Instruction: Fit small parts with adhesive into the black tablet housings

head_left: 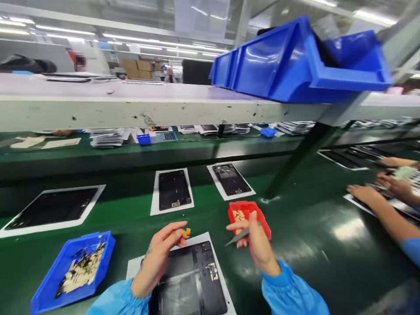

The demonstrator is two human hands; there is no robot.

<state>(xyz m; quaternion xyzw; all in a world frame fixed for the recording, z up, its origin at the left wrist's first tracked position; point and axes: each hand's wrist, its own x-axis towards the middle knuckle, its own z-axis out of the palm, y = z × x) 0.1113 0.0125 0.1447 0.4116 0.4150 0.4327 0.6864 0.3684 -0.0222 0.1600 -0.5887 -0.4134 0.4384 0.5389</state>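
Piece of small, blocky orange material (188, 232): left hand (161, 246) pinches it between thumb and fingertips, near the far edge of a flat black rectangular panel (189, 267) on a white paper sheet (197, 242). Right hand (257, 243) is closed around slim grey pointed tweezers (237, 238); I cannot tell their tip gap. Strips of green bench (305, 210) separate sheet from red plastic tray (243, 204) and blue plastic tray (49, 282). White raised shelf (183, 113) spans ahead. Another person's hand (362, 194) lies well apart, right. Any lettering: too small for me to read.
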